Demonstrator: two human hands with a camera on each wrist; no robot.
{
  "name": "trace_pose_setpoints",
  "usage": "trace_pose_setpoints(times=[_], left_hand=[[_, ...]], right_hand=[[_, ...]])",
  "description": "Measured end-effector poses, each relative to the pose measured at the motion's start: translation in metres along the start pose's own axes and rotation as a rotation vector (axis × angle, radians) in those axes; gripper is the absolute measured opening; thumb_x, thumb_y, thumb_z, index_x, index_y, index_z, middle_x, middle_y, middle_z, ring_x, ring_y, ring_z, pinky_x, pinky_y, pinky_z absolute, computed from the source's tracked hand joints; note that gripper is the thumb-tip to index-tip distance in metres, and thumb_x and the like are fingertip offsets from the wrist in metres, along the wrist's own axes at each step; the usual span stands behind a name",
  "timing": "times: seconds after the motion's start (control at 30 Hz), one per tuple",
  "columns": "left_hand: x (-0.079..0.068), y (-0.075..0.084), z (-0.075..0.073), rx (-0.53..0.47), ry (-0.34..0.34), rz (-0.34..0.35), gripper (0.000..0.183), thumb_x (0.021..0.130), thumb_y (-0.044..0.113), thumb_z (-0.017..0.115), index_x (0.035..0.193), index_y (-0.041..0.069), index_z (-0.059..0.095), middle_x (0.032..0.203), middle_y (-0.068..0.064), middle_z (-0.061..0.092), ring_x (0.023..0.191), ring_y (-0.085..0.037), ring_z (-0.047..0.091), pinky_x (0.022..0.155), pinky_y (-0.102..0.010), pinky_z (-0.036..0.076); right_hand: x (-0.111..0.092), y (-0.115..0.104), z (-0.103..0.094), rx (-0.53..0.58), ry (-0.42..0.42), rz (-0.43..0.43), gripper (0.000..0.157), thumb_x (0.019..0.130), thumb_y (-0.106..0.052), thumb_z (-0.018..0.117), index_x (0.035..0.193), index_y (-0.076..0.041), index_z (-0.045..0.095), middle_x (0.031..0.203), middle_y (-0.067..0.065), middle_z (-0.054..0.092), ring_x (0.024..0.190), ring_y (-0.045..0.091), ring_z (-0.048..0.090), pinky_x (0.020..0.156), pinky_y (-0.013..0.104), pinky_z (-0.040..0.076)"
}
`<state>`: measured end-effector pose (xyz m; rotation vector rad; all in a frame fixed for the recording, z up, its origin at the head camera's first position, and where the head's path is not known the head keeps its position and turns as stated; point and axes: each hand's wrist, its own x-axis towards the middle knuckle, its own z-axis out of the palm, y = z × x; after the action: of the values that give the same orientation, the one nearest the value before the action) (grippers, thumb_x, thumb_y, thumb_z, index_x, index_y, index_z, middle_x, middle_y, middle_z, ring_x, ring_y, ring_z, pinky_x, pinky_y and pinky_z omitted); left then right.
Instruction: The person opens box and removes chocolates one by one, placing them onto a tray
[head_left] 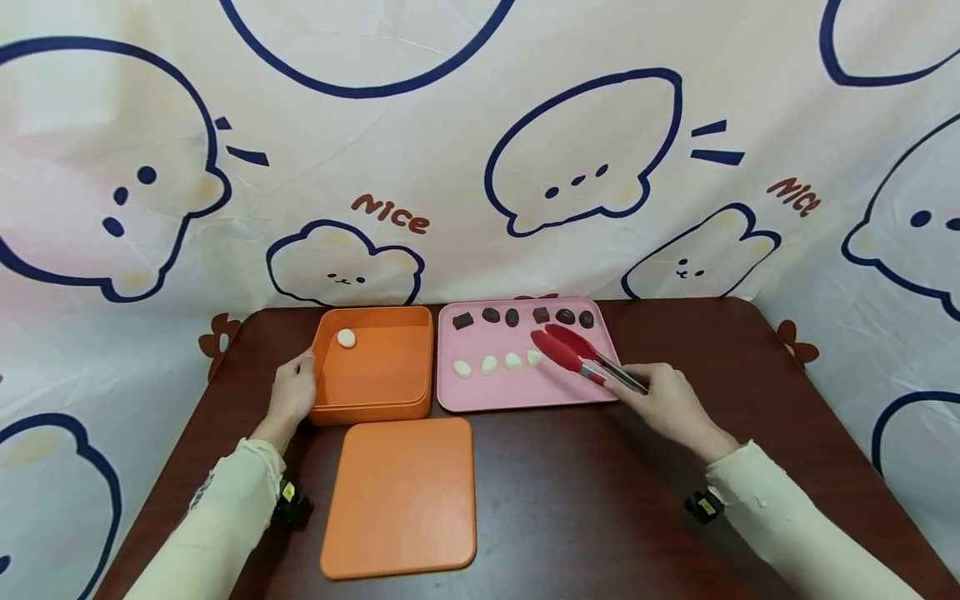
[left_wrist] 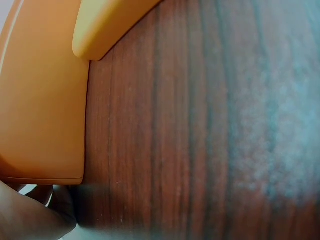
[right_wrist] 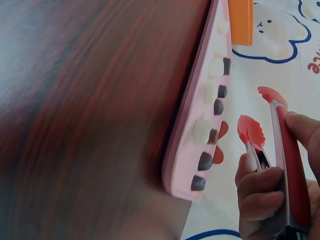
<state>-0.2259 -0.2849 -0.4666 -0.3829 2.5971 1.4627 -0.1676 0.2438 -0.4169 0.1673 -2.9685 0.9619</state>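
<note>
My left hand (head_left: 295, 385) holds the left wall of a square orange box (head_left: 375, 367); in the left wrist view its fingers (left_wrist: 30, 212) lie against the box's side. Inside the box, towards its back left, sits one small white round piece (head_left: 346, 337). My right hand (head_left: 667, 408) grips red-tipped metal tongs (head_left: 581, 358), their tips apart, above a pink tray (head_left: 450, 392). Several white chocolate-like pieces (head_left: 489, 364) line the tray's middle, the rightmost partly hidden by the tongs. Along the back run several dark chocolate pieces (head_left: 491, 315). The right wrist view shows nothing between the tong tips (right_wrist: 251, 131).
An orange square lid (head_left: 401, 500) lies flat on the dark wooden table (head_left: 570, 500), in front of the box. The tray stands close against the box's right side. A white cartoon-printed cloth (head_left: 465, 167) hangs behind and beside the table.
</note>
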Motion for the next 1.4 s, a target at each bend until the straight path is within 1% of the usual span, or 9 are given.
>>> trace_pose_setpoints(times=[0.17, 0.3, 0.47, 0.6, 0.83, 0.93, 1.07, 1.3, 1.4], left_hand=[[0.0, 0.0, 0.001, 0.007, 0.015, 0.001, 0.063, 0.11, 0.045, 0.013, 0.162, 0.011, 0.02, 0.168, -0.018, 0.02, 0.155, -0.04, 0.02, 0.126, -0.058, 0.021], [0.0, 0.0, 0.001, 0.008, 0.024, 0.003, 0.062, 0.11, 0.045, 0.014, 0.162, 0.01, 0.021, 0.167, -0.019, 0.021, 0.155, -0.04, 0.021, 0.126, -0.058, 0.021], [0.0, 0.0, 0.0, 0.005, 0.029, 0.0, 0.062, 0.11, 0.044, 0.014, 0.162, 0.01, 0.022, 0.167, -0.019, 0.022, 0.154, -0.04, 0.022, 0.126, -0.058, 0.022], [-0.001, 0.0, 0.0, 0.005, 0.034, -0.005, 0.062, 0.11, 0.044, 0.014, 0.161, 0.01, 0.022, 0.167, -0.02, 0.022, 0.154, -0.041, 0.023, 0.125, -0.058, 0.022], [-0.001, 0.001, 0.001, -0.004, 0.028, -0.011, 0.063, 0.11, 0.045, 0.014, 0.161, 0.009, 0.022, 0.167, -0.019, 0.022, 0.154, -0.04, 0.023, 0.126, -0.057, 0.022], [-0.001, 0.001, 0.002, -0.003, 0.033, -0.012, 0.063, 0.11, 0.044, 0.014, 0.161, 0.009, 0.022, 0.167, -0.02, 0.022, 0.154, -0.04, 0.023, 0.126, -0.057, 0.022], [0.0, 0.001, 0.002, -0.004, 0.037, -0.01, 0.063, 0.11, 0.044, 0.014, 0.161, 0.008, 0.022, 0.167, -0.02, 0.023, 0.154, -0.04, 0.023, 0.126, -0.058, 0.022], [0.0, 0.0, 0.002, 0.003, 0.026, -0.001, 0.063, 0.11, 0.045, 0.013, 0.162, 0.009, 0.021, 0.167, -0.02, 0.022, 0.154, -0.04, 0.024, 0.125, -0.058, 0.023], [0.0, 0.0, 0.001, 0.003, 0.022, -0.001, 0.064, 0.11, 0.046, 0.013, 0.162, 0.01, 0.02, 0.167, -0.02, 0.022, 0.154, -0.041, 0.023, 0.125, -0.059, 0.023]], right_hand=[[0.007, -0.013, 0.007, 0.019, -0.018, -0.007, 0.042, 0.093, -0.034, 0.075, 0.119, 0.0, 0.073, 0.076, 0.006, 0.062, 0.062, 0.016, 0.05, 0.049, 0.024, 0.043], [0.013, -0.026, 0.014, 0.021, -0.044, 0.003, 0.04, 0.092, -0.035, 0.075, 0.117, -0.003, 0.073, 0.072, 0.005, 0.059, 0.06, 0.016, 0.049, 0.048, 0.025, 0.043], [0.021, -0.042, 0.024, 0.019, -0.065, 0.001, 0.041, 0.092, -0.035, 0.075, 0.119, -0.004, 0.073, 0.076, 0.006, 0.063, 0.062, 0.016, 0.05, 0.05, 0.026, 0.043], [0.026, -0.054, 0.031, 0.023, -0.08, -0.023, 0.041, 0.091, -0.036, 0.076, 0.119, -0.006, 0.073, 0.076, 0.006, 0.062, 0.062, 0.016, 0.05, 0.05, 0.025, 0.044], [0.031, -0.075, 0.043, 0.022, -0.081, -0.074, 0.044, 0.09, -0.04, 0.076, 0.12, -0.007, 0.074, 0.087, 0.003, 0.068, 0.064, 0.015, 0.052, 0.051, 0.025, 0.044], [0.034, -0.084, 0.047, 0.032, -0.078, -0.101, 0.037, 0.09, -0.041, 0.077, 0.111, -0.01, 0.076, 0.076, 0.0, 0.064, 0.059, 0.013, 0.05, 0.049, 0.025, 0.041], [0.038, -0.096, 0.053, 0.036, -0.085, -0.137, 0.027, 0.09, -0.042, 0.076, 0.092, -0.015, 0.074, 0.06, -0.002, 0.05, 0.053, 0.012, 0.046, 0.046, 0.024, 0.037], [0.049, -0.118, 0.067, -0.009, -0.077, -0.171, 0.03, 0.089, -0.046, 0.077, 0.089, -0.016, 0.072, 0.061, -0.005, 0.049, 0.057, 0.01, 0.045, 0.049, 0.025, 0.033], [0.053, -0.13, 0.073, -0.005, -0.087, -0.162, 0.028, 0.089, -0.045, 0.077, 0.086, -0.018, 0.071, 0.059, -0.005, 0.048, 0.055, 0.01, 0.045, 0.048, 0.024, 0.032]])
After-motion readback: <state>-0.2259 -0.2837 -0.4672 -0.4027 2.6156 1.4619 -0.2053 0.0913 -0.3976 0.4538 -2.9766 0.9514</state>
